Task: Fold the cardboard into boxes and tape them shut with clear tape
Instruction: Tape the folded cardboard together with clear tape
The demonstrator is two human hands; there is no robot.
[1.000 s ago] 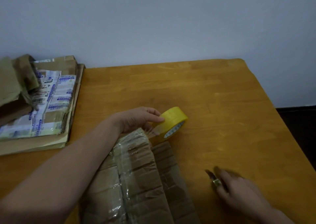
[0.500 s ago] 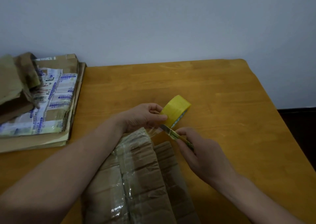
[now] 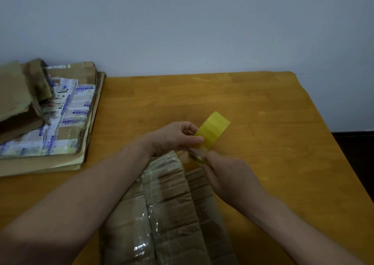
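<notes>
Tool (image 3: 196, 158) blurred in right hand (image 3: 228, 173), tape roll (image 3: 214, 129) in left hand (image 3: 176, 137)

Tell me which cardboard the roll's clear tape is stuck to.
The cardboard box between the forearms, joined by a strip to the tape roll in the left hand; the flat stack at left lies apart.

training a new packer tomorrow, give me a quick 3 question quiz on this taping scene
1. True or false: the left hand grips the yellow tape roll at the far end of the taped box.
2. The right hand holds: A) scissors, B) a small cutter, C) a marker?
3. On which side of the table does the stack of flattened cardboard lie?
Key: 1 true; 2 B; 3 left.
</notes>
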